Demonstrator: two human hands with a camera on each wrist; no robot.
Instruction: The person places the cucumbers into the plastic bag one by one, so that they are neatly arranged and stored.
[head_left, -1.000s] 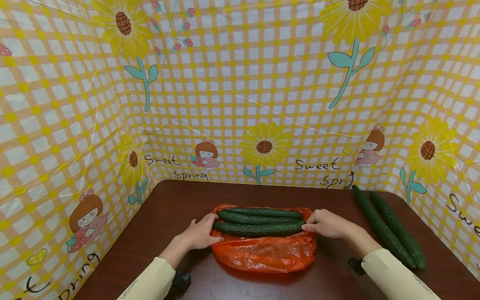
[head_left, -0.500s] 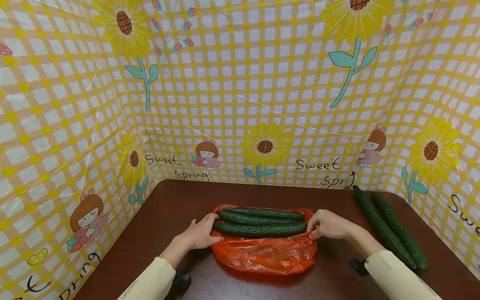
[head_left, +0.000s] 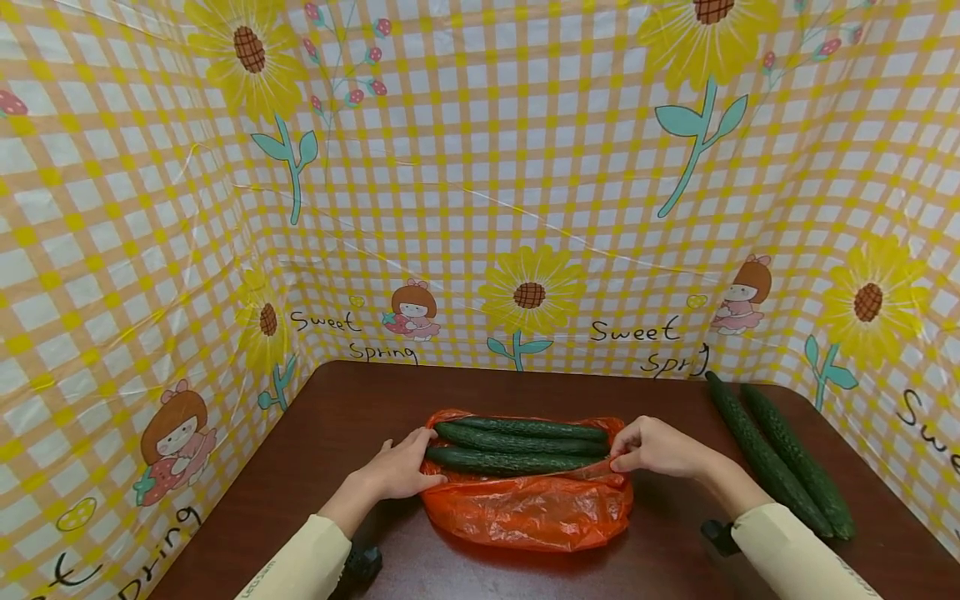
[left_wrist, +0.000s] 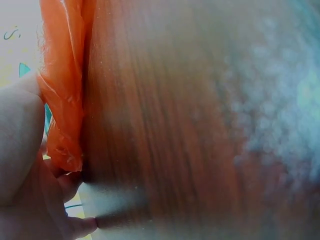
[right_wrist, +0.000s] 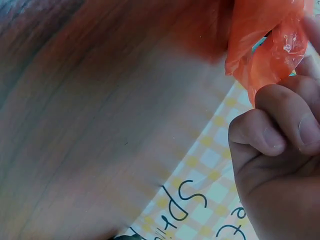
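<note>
An orange-red plastic bag [head_left: 525, 512] lies on the table with its mouth spread upward. Three dark green cucumbers [head_left: 517, 460] rest side by side inside it. At the bag's left end, my left hand [head_left: 401, 465] holds the edge, thumb in front and fingers behind; the left wrist view has the plastic [left_wrist: 65, 90] between thumb and fingers. On the other end, my right hand [head_left: 652, 447] pinches the rim beside the front cucumber's tip, which the plastic partly covers. In the right wrist view, curled fingers [right_wrist: 285, 120] show below the crumpled bag [right_wrist: 275, 50].
Two more cucumbers [head_left: 795, 458] lie side by side on the right of the brown table [head_left: 360, 392], beyond my right forearm. A checked cloth [head_left: 465, 208] with sunflowers stands round the back and both sides. Black wrist devices [head_left: 363, 564] show under the cuffs.
My right hand has shifted from the front cucumber's tip to the bag's right rim, drawing some plastic over that tip. The left hand stays where it was.
</note>
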